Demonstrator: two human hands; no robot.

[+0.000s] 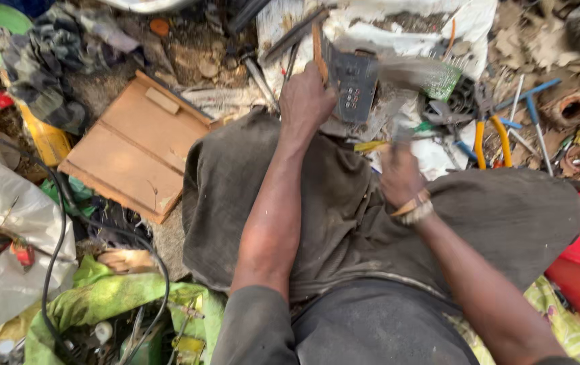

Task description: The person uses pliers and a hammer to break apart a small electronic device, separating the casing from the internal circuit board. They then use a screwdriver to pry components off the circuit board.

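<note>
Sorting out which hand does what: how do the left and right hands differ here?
The left hand is sharp and steady, gripping a thin rust-brown tool against a dark grey panel; the right hand is motion-blurred, its grip unclear. The right wrist wears a band; the left is bare. Both are bare-skinned.

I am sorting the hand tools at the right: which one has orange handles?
The pliers, just right of the blurred right hand. The T-shaped tools beside them are blue and have no paired handles.
</note>
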